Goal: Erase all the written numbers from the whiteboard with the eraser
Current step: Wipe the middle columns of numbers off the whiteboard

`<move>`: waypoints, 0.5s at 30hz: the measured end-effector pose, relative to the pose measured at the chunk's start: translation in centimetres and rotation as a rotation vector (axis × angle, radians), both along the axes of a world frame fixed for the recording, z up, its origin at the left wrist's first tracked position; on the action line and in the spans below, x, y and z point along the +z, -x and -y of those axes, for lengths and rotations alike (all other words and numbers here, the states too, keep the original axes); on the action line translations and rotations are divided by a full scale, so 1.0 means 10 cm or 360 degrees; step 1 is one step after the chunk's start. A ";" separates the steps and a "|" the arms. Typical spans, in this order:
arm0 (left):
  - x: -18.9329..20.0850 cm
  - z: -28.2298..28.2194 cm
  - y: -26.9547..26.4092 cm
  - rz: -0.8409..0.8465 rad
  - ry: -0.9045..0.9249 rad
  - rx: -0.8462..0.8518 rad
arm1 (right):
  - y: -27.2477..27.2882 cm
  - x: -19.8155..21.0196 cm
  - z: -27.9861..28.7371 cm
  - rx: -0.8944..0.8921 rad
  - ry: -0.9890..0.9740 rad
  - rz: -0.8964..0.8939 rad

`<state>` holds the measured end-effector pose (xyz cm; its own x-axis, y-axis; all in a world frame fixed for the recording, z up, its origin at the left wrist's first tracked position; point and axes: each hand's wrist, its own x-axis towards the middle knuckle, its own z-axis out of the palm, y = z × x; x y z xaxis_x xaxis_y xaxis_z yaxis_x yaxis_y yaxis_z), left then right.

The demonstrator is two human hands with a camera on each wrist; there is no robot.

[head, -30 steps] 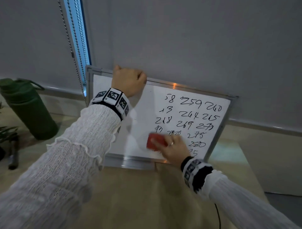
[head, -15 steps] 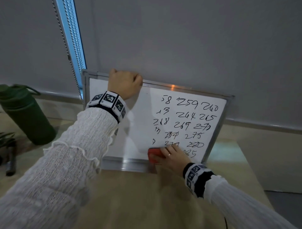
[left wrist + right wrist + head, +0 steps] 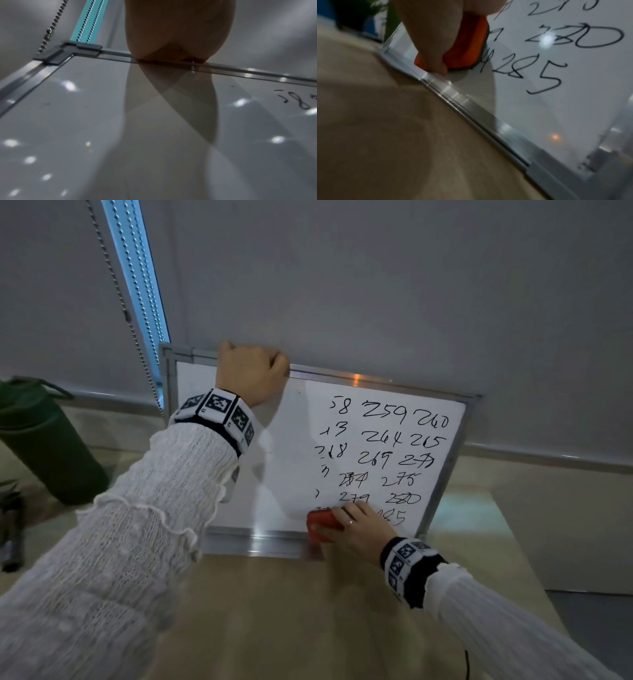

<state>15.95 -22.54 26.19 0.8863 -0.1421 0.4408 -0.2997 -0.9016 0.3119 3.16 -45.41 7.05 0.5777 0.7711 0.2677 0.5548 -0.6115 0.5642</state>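
Table: tan top (image 3: 274, 621) fills the bottom of the head view, with the whiteboard's lower edge standing on it, and a thin dark cable (image 3: 466, 662) runs off the bottom edge at lower right.

Right hand: right hand (image 3: 359, 530) sits low, right of centre in the head view, fingers curled over the eraser and pinching it, with a ring on one finger. The thumb tip is down by the bottom frame in the right wrist view.

Eraser: red-orange eraser (image 3: 322, 523) is pressed flat on the whiteboard right at the bottom frame, just left of the "285".

Whiteboard: whiteboard (image 3: 281, 474) is propped up tilted back against the grey blind, left half wiped bare.

Numbers: numbers (image 3: 404, 440) still fill the right half in black marker. The far-left column is down to scraps like "58" and "13", and the rows near the eraser look smudgy.

Left hand: left hand (image 3: 251, 373) is at the upper middle of the head view, fist wrapped over the top frame and gripping it.

Bottle: dark green bottle (image 3: 44, 440) stands at the left edge, well clear of the whiteboard.

Blind chain: bead chain (image 3: 120, 292) hangs at upper left beside a blue strip of window.
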 end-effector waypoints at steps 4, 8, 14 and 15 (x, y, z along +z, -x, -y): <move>0.02 0.01 0.01 0.0024 -0.0004 -0.0017 | -0.25 0.46 -0.13 0.0011 -0.0388 0.0296; 0.01 -0.01 -0.01 0.0040 -0.0013 -0.0014 | -0.48 1.11 -0.24 -0.0435 -0.0959 0.0492; -0.03 -0.04 -0.06 -0.0011 -0.0022 0.0022 | -0.27 0.54 -0.24 -0.0088 -0.0411 0.0159; -0.03 -0.05 -0.06 -0.0003 -0.0005 0.0023 | -0.26 0.55 -0.19 -0.0032 -0.0319 0.0150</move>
